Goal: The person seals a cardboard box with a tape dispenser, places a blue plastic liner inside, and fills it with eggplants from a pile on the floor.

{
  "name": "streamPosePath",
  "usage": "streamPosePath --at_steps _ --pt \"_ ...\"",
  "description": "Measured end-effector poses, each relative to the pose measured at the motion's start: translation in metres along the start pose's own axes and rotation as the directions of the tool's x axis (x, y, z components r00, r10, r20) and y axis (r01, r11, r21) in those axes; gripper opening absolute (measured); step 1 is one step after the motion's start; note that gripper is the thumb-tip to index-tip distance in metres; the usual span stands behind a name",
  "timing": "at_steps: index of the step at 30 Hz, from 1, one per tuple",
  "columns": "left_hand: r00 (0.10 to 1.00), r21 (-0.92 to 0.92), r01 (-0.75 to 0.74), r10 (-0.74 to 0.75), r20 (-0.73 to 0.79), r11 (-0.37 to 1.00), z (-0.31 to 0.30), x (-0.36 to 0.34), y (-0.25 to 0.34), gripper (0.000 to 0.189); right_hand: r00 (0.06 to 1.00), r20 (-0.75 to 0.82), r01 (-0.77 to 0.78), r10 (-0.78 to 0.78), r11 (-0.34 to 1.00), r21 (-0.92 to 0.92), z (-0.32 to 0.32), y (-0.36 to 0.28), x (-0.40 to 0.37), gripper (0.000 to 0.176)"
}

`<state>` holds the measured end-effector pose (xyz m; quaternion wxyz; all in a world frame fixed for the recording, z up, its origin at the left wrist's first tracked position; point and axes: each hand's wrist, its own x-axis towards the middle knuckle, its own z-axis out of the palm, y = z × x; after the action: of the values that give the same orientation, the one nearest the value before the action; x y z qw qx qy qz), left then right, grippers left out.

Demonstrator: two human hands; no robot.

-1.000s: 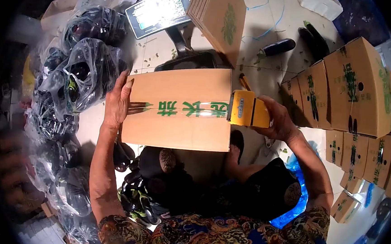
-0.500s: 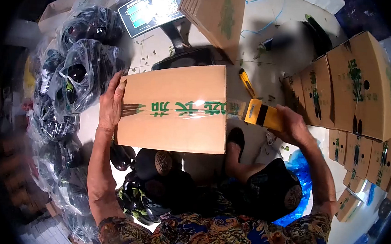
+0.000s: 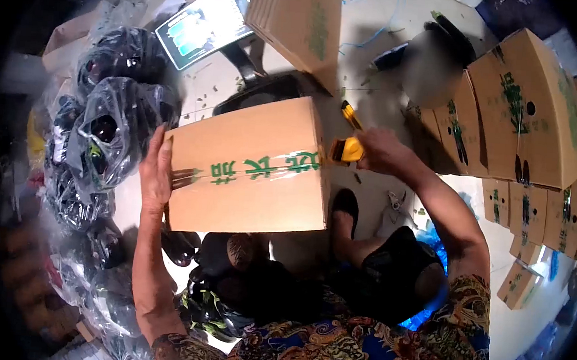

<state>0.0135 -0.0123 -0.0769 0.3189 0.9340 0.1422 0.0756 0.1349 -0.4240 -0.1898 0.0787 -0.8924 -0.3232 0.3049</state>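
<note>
Head view: we are bracing the left end of a printed cardboard carton (image 3: 246, 207) above our knees with our left hand (image 3: 156, 174), its fingers lying close together. At the carton's right end, our right hand (image 3: 379, 151) is curling its fingers around a yellow tape dispenser (image 3: 348, 150). A yellow utility knife (image 3: 351, 115) is lying near it.

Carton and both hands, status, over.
Left hand on carton's left end. Right hand gripping yellow tape dispenser at its right end. Clear tape along the top. Yellow-handled cutter lying just beyond dispenser.
</note>
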Motion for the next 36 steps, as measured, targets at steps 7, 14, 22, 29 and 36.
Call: streamPosePath --at_steps 7,14,22,29,36 --pt "0.999 -0.045 0.008 -0.007 0.032 0.999 0.005 0.001 0.012 0.05 0.949 0.006 -0.269 0.315 0.799 0.538 0.119 0.113 -0.001 0.056" --pt "0.999 -0.016 0.022 -0.022 0.028 1.0 0.007 -0.001 0.012 0.053 0.77 -0.46 0.343 0.441 0.322 0.882 0.015 -0.028 -0.003 0.046" --pt "0.999 -0.067 0.045 -0.045 0.012 0.997 0.007 0.002 0.014 0.058 0.77 -0.483 0.546 0.417 -0.037 0.837 0.028 -0.09 0.053 0.044" --pt "0.982 -0.208 0.189 -0.184 0.045 0.96 -0.006 0.003 -0.034 0.063 0.811 -0.384 0.214 0.44 0.388 0.896 0.097 -0.064 0.074 0.058" --pt "0.915 -0.676 0.381 -0.36 0.179 0.631 -0.038 -0.034 -0.096 0.067 0.985 -0.147 0.096 -0.093 -0.416 0.904 0.074 -0.071 0.055 0.057"
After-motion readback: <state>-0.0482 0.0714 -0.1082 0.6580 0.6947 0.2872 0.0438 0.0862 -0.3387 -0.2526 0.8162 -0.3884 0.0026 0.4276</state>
